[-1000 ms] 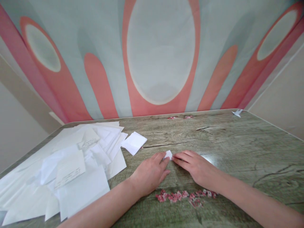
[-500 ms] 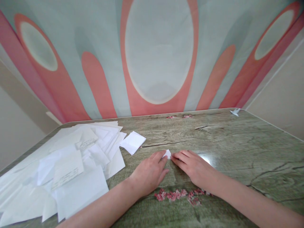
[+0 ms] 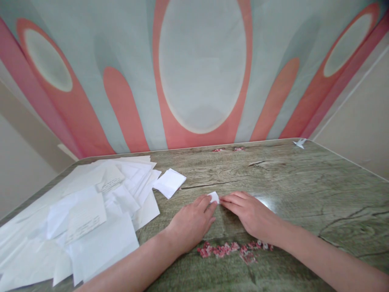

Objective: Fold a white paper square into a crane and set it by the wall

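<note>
Little change noted: both hands remain in place, so handling continues there. The small white paper point(image 3: 214, 197) lies between the fingertips; left hand point(image 3: 190, 222) bunched, right hand point(image 3: 251, 211) fingers together, pinch indeterminable.

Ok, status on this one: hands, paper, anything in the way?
Left hand: fingers on small white paper. Right hand: fingertips at its right edge. Paper pile off left, not between the hands.

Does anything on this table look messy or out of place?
The heap of papers on the left looks untidy: sheets overlap at odd angles. A small, pointed white object sits alone near the far right corner.
</note>
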The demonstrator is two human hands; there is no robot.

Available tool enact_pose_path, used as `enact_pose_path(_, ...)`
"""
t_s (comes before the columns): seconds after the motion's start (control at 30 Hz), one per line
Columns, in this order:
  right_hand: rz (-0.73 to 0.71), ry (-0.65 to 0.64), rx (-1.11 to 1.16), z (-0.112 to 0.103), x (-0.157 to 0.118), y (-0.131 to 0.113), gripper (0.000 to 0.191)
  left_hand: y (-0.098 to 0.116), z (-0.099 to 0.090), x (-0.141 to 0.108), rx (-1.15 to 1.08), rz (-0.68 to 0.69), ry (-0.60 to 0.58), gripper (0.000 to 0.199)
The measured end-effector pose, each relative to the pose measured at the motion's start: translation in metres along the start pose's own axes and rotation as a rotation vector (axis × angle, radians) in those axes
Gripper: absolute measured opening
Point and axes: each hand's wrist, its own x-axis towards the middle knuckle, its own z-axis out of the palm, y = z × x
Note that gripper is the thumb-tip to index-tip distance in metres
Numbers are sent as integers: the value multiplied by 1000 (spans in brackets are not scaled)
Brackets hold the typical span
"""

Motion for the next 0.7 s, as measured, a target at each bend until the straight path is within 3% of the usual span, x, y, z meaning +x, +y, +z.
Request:
enact_pose_path(0.3, -34, 35, 39, -3, -1, 2, 39, 2, -2, 1, 17, -2, -8, 38)
enact_pose_path(0.7, -20, -24, -60, -2, 1, -1, 40, 1, -1, 0, -6, -9, -1, 38)
